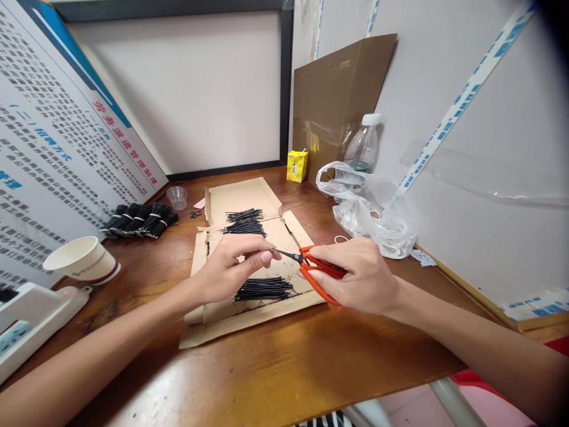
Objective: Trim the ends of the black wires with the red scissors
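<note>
My right hand (360, 274) grips orange-handled snips (316, 268) whose dark blades point left. My left hand (235, 265) is pinched, thumb and fingertips pressed together right at the blade tips, holding a thin black piece too small to name. Both hands hover over a flattened cardboard sheet (213, 308) on the wooden table (275, 367). A pile of short black strands (264, 289) lies on the cardboard just under my hands. A second pile of black strands (244, 223) lies farther back on it.
Tied black bundles (141, 220) lie at the left by a printed board. A paper cup (82, 260), a small clear cup (177, 197), a yellow carton (297, 165), a plastic bottle (363, 145), a clear plastic bag (373, 209) and an upright cardboard sheet (342, 95) ring the work area.
</note>
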The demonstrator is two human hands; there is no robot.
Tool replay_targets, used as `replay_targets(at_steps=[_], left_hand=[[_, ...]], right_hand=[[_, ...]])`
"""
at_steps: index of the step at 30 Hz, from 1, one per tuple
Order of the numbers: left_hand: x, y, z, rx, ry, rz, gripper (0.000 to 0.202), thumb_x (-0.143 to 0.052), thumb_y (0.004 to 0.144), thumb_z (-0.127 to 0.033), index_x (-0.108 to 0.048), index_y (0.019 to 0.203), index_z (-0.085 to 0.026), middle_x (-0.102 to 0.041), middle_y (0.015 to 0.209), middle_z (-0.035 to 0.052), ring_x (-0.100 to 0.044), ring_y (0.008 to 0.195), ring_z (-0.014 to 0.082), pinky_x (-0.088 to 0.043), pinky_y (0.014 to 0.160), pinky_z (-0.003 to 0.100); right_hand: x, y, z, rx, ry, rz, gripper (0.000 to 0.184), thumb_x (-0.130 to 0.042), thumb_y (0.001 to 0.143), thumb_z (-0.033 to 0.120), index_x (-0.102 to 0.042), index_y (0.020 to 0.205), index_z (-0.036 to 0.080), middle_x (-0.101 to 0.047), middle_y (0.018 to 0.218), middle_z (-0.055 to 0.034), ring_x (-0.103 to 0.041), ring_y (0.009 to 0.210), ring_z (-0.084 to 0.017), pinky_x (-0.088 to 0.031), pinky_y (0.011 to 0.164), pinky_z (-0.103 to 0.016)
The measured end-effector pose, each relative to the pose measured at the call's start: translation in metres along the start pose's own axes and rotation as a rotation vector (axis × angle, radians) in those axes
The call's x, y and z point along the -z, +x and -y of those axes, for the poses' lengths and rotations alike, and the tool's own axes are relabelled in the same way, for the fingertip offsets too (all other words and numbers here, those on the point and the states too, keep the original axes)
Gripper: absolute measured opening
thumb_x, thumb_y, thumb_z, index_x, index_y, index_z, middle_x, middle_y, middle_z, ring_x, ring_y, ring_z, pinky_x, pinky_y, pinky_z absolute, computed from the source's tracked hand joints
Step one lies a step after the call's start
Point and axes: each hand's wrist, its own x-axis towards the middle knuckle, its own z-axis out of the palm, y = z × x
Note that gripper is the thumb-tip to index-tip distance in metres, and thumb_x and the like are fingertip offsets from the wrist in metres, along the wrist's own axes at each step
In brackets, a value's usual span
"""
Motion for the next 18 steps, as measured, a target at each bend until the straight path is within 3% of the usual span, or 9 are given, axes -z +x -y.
replay_targets(at_steps=[8,18], left_hand=[[-0.0027,-0.0010,-0.0014,0.002,-0.042,-0.062,0.021,-0.049,0.096,-0.025,-0.066,0.088,-0.014,-0.064,0.070,0.0010,-0.053,0.055,0.0079,-0.041,0.051,0.018],[-0.0072,-0.0032,-0.0006,0.049,-0.168,-0.103,0.014,-0.056,0.092,-0.018,-0.066,0.085,-0.013,-0.063,0.068,0.0003,-0.057,0.051,0.0053,-0.044,0.045,0.014]], right_hand=[[0.0003,0.0026,0.0008,-0.021,0.035,-0.025,0.009,-0.061,0.077,0.019,-0.065,0.072,0.013,-0.057,0.049,0.0029,-0.044,0.040,-0.006,-0.032,0.043,-0.020],[0.0017,0.0010,0.0020,-0.019,0.045,-0.007,0.010,-0.060,0.077,0.019,-0.063,0.069,0.014,-0.060,0.053,0.0007,-0.045,0.041,-0.007,-0.031,0.043,-0.021]])
